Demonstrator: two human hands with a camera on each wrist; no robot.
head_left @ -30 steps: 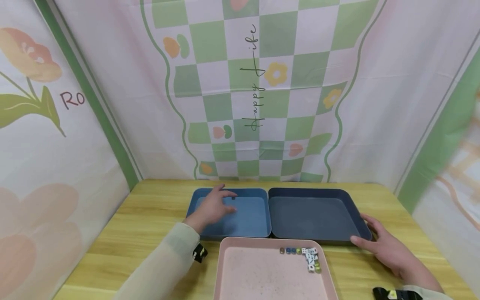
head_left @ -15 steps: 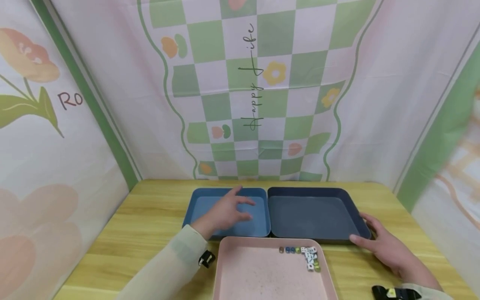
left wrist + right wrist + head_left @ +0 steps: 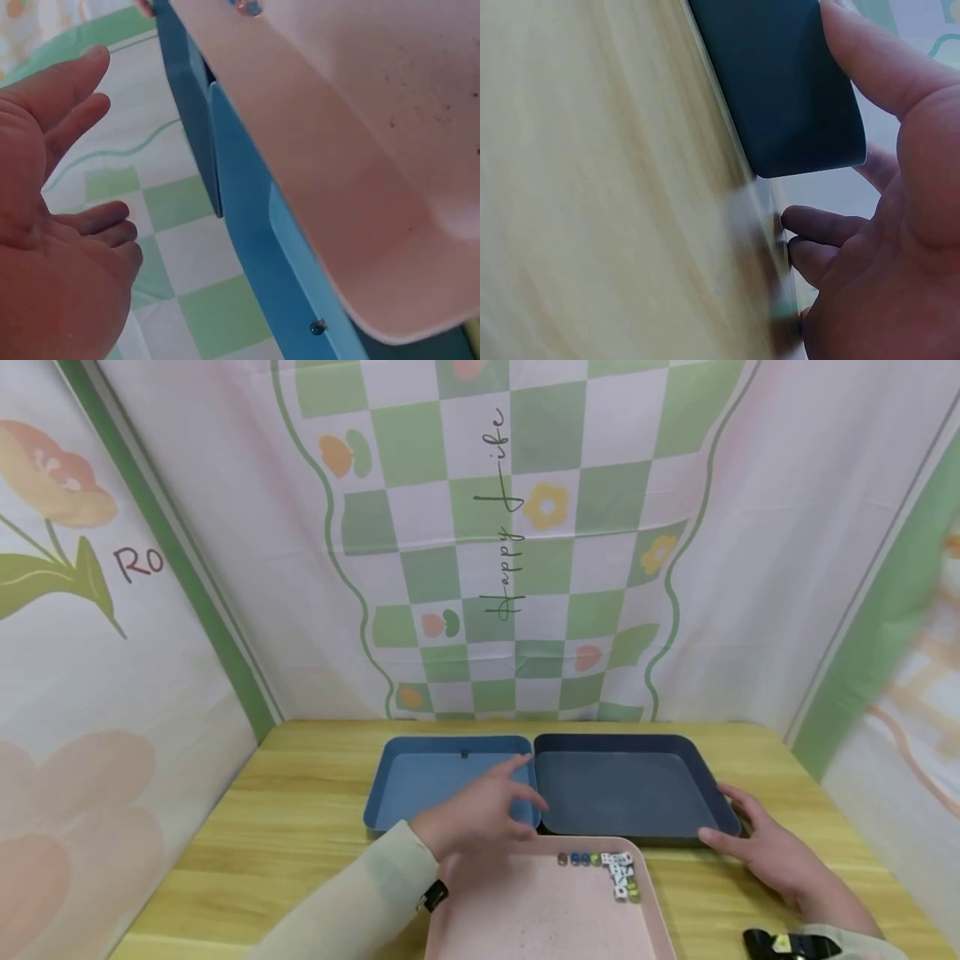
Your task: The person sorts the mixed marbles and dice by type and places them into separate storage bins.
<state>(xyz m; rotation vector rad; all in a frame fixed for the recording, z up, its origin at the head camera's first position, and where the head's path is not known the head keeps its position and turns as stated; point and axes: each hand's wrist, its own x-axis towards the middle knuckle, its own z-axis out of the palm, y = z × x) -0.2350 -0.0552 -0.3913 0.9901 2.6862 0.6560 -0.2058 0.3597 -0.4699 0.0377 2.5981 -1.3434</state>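
My left hand (image 3: 487, 806) reaches over the front right corner of the blue tray (image 3: 420, 785), its fingers spread and nothing held. In the left wrist view the left palm (image 3: 52, 210) faces the camera beside the trays. One small dark bead (image 3: 465, 754) lies near the blue tray's back wall. My right hand (image 3: 772, 852) holds the front right corner of the dark navy tray (image 3: 622, 793), thumb at the front rim and fingers along the side. In the right wrist view the thumb (image 3: 885, 60) overlaps that tray's edge.
A pink tray (image 3: 517, 902) stands in front of the two blue ones. Small white cube-shaped beads (image 3: 620, 872) and glassy blue beads (image 3: 580, 859) line its far right corner, with green and brown ones. All trays rest on a wooden table (image 3: 247, 827) with patterned cloth (image 3: 555, 568) behind.
My left hand has moved right and toward me across the blue tray, uncovering the dark bead by the back wall. The right hand has stayed at the navy tray's corner.
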